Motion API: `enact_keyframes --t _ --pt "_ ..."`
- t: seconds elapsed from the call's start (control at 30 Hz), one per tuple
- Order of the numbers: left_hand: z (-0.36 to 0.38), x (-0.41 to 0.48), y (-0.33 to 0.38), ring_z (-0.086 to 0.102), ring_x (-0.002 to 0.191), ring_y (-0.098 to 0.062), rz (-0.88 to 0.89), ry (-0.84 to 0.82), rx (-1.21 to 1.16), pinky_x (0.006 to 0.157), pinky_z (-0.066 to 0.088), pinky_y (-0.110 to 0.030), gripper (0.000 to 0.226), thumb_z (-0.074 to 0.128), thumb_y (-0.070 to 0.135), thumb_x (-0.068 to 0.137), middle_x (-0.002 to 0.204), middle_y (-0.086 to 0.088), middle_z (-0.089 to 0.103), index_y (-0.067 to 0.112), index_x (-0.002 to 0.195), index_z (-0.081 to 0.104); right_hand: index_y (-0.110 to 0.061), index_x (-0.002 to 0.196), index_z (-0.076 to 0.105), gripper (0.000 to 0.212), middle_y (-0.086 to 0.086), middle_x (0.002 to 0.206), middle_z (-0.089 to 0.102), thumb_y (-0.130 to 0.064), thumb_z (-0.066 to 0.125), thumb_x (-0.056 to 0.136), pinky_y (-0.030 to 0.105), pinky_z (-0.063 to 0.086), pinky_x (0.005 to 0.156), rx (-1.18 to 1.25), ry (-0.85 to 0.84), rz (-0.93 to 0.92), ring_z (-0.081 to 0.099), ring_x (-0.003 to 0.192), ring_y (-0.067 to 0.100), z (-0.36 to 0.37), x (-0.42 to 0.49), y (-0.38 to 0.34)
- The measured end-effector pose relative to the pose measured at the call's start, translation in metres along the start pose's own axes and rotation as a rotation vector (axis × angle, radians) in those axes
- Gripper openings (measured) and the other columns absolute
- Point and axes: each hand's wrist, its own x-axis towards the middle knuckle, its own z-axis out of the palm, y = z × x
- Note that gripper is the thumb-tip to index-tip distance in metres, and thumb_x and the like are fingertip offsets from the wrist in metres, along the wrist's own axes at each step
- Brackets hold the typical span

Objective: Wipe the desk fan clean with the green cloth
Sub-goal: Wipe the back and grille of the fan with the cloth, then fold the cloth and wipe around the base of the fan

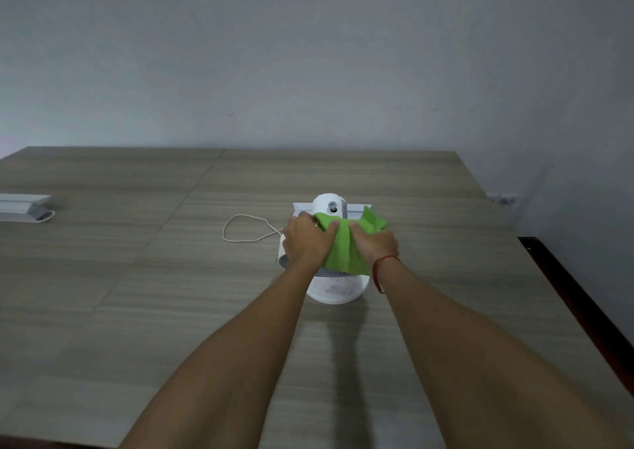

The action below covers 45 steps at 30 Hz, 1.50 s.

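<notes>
A small white desk fan [333, 290] stands on the wooden table [137, 277], slightly right of centre. Its round motor housing [330, 205] with a grey knob shows at the back, and a strip of grey grille shows below the cloth. A green cloth [346, 249] is draped over the top of the fan. My left hand [307, 239] grips the fan's left side and pinches the cloth's left edge. My right hand [375, 242] presses down on the cloth on the fan's right side. A red string is around my right wrist.
The fan's white cord [243, 229] loops on the table to the left of the fan. A white flat object [24, 206] lies at the far left edge. The table's right edge [555, 277] runs close to the fan, with a wall behind.
</notes>
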Motion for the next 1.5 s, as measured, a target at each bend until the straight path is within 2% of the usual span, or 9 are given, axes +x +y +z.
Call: enact_keyframes --t 0.17,0.4,0.57,0.7,1.0,1.07,1.23,1.37,1.5 --pt "0.0 0.0 -0.001 0.063 0.099 -0.036 0.153 0.001 0.034 0.08 0.05 -0.04 0.031 0.061 0.029 0.089 0.104 -0.02 0.066 0.002 0.103 0.065 0.001 0.121 0.059 0.037 0.02 0.126 0.062 -0.021 0.055 0.091 0.035 0.047 0.095 0.071 -0.049 -0.005 0.059 0.116 0.034 -0.01 0.004 0.007" --pt "-0.005 -0.025 0.011 0.058 0.106 -0.037 0.047 -0.021 -0.113 0.074 0.035 -0.032 0.036 0.042 0.027 0.099 0.113 -0.021 0.062 -0.003 0.117 0.05 -0.004 0.115 0.058 0.027 0.02 0.118 0.064 -0.009 0.046 0.091 0.043 0.051 0.095 0.21 -0.13 -0.121 0.063 0.105 0.034 -0.021 -0.015 0.004" --pt "-0.007 -0.036 -0.006 0.056 0.08 -0.026 -0.225 -0.105 -0.567 0.057 0.041 -0.027 0.032 0.05 0.031 0.094 0.072 -0.006 0.058 0.007 0.075 0.058 -0.015 0.109 0.06 0.02 0.015 0.115 0.066 -0.009 0.047 0.094 0.046 0.053 0.095 0.364 -0.31 -0.028 0.065 0.105 0.032 -0.029 -0.039 0.013" --pt "-0.005 -0.054 -0.029 0.068 0.097 -0.027 -0.32 -0.279 -0.71 0.078 0.057 -0.032 0.04 0.05 0.037 0.097 0.105 -0.01 0.07 0.004 0.113 0.066 -0.015 0.116 0.06 0.024 0.013 0.118 0.066 -0.015 0.051 0.094 0.048 0.053 0.094 0.406 -0.396 0.032 0.065 0.108 0.032 -0.021 -0.054 0.032" --pt "0.007 -0.08 -0.103 0.066 0.102 -0.033 -0.327 -0.112 -0.485 0.092 0.054 -0.047 0.043 0.05 0.037 0.094 0.108 -0.019 0.068 0.0 0.112 0.063 -0.014 0.097 0.063 0.016 0.014 0.109 0.069 -0.01 0.049 0.09 0.047 0.055 0.092 0.36 -0.387 0.131 0.067 0.1 0.031 0.016 -0.081 0.088" --pt "0.012 -0.079 -0.125 0.066 0.103 -0.035 -0.326 -0.133 -0.4 0.092 0.054 -0.049 0.043 0.051 0.037 0.092 0.108 -0.021 0.069 0.0 0.11 0.064 -0.009 0.104 0.063 0.021 0.011 0.101 0.065 -0.007 0.048 0.091 0.04 0.055 0.089 0.309 -0.336 0.131 0.064 0.095 0.028 0.024 -0.083 0.098" --pt "0.025 -0.082 -0.155 0.065 0.104 -0.034 -0.397 -0.214 -0.341 0.094 0.054 -0.047 0.033 0.056 0.027 0.091 0.11 -0.021 0.069 0.001 0.108 0.064 -0.011 0.097 0.067 0.021 0.013 0.097 0.068 -0.014 0.052 0.084 0.05 0.054 0.093 0.137 -0.256 0.153 0.067 0.099 0.036 0.049 -0.076 0.135" --pt "0.037 -0.085 -0.171 0.063 0.105 -0.033 -0.407 -0.307 -0.303 0.092 0.053 -0.043 0.028 0.056 0.02 0.09 0.114 -0.019 0.066 0.005 0.113 0.059 -0.01 0.094 0.066 0.021 0.012 0.093 0.065 -0.014 0.048 0.084 0.036 0.053 0.084 0.064 -0.254 0.188 0.065 0.09 0.029 0.06 -0.073 0.156" --pt "0.054 -0.09 -0.189 0.062 0.111 -0.034 -0.371 -0.407 -0.221 0.096 0.052 -0.046 0.034 0.057 0.016 0.09 0.122 -0.019 0.063 0.005 0.122 0.055 -0.003 0.105 0.062 0.026 0.018 0.105 0.066 -0.014 0.046 0.089 0.036 0.05 0.085 -0.084 -0.227 0.161 0.063 0.1 0.034 0.064 -0.066 0.178"
